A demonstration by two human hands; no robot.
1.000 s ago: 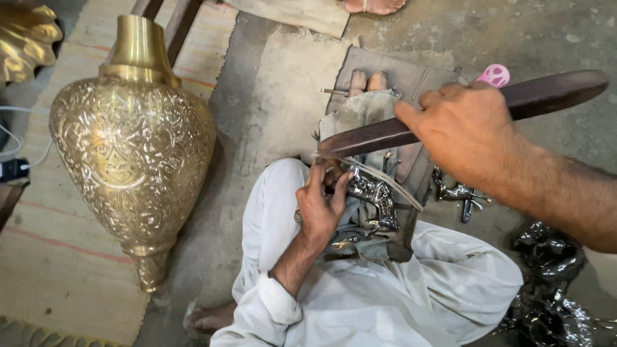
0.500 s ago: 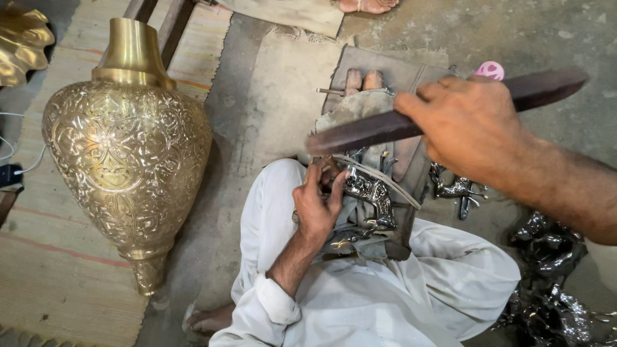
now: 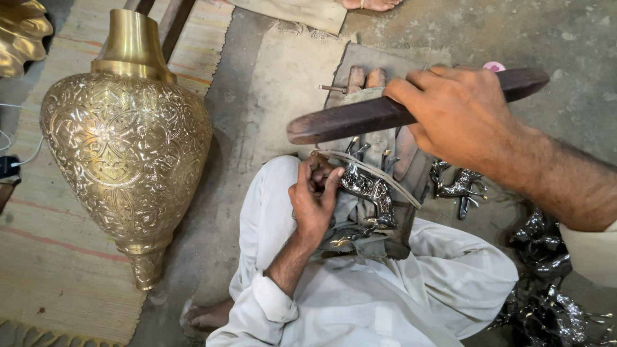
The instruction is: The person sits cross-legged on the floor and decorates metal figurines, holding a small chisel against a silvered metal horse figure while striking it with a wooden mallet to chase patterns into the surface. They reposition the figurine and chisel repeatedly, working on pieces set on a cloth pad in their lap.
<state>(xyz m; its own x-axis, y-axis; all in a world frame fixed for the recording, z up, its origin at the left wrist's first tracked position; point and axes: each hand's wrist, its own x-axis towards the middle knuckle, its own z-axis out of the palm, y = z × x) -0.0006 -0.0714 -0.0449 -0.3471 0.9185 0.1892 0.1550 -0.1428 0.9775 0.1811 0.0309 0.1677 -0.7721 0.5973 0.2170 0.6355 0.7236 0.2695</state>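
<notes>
Brass vase [image 3: 125,144], engraved, lies left on the floor. Your left hand [image 3: 315,205] pinches the silvery metal deer figurine [image 3: 369,189] in your lap; your right hand [image 3: 459,115] grips the dark wooden baton [image 3: 347,119], raised mid-hammering.

No packages, labels, signs or screens are seen anywhere in the head view; nothing with printed faces or a display is shown.
</notes>
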